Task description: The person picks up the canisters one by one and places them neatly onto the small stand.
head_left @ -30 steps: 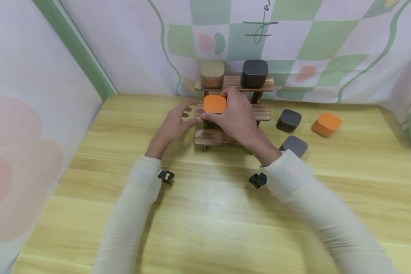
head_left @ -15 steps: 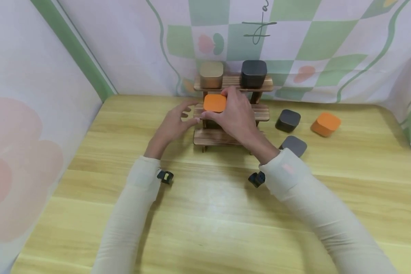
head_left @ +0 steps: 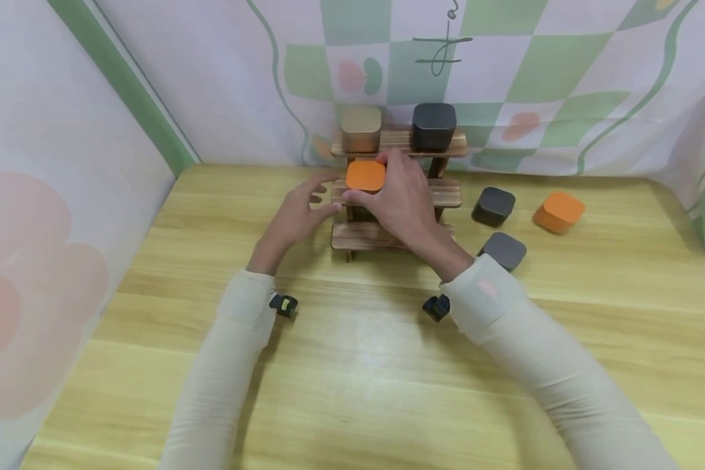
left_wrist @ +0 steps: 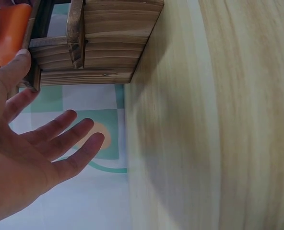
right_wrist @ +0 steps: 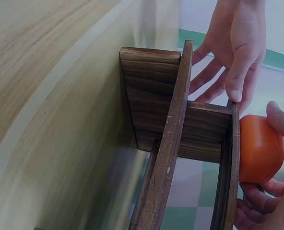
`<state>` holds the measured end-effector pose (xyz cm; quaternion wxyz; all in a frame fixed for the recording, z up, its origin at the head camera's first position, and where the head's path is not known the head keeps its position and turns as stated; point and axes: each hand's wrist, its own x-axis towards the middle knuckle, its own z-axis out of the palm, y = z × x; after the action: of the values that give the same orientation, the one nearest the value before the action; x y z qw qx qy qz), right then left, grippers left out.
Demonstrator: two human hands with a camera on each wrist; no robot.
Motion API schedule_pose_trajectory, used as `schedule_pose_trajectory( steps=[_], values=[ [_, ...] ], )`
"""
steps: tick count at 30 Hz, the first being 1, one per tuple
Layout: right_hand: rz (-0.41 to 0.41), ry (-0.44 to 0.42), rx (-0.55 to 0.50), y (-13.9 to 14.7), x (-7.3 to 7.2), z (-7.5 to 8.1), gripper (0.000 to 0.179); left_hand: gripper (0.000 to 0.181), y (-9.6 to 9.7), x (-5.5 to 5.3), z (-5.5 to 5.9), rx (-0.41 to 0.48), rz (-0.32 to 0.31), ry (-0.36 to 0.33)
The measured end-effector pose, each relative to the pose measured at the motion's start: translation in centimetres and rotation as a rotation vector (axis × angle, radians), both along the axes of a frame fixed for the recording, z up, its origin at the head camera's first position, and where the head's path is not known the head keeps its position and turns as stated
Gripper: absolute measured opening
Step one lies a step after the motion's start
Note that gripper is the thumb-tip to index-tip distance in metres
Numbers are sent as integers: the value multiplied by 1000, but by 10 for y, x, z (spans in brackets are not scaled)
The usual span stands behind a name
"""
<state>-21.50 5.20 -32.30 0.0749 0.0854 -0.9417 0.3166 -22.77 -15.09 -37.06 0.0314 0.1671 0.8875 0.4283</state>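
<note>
Orange block [head_left: 365,175] in right hand [head_left: 404,199]; left [head_left: 296,212] spread

Right hand [head_left: 408,199] obscures the near right part of the held orange block [head_left: 365,175] and the centre of the middle shelf [head_left: 448,194]. Right sleeve [head_left: 534,346] covers the grey block's [head_left: 506,249] near left corner. Left wrist view crops the held orange block.

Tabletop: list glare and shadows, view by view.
Head view: pale glare patch on the tabletop, soft shadow beside the left sleeve; left wrist view: broad soft shadow near the wooden rack, no obvious glare; right wrist view: dark shadow beside the wooden rack.
</note>
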Motion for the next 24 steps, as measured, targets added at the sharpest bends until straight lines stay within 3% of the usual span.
schedule_pose_trajectory(
  steps=[14,24],
  values=[
    [43,30,-18,12,11,1,87,58,0,1,0,-12,3,-5],
    [92,32,-12,59,20,-3,79,59,2,2,1,-21,11,0]
  ],
)
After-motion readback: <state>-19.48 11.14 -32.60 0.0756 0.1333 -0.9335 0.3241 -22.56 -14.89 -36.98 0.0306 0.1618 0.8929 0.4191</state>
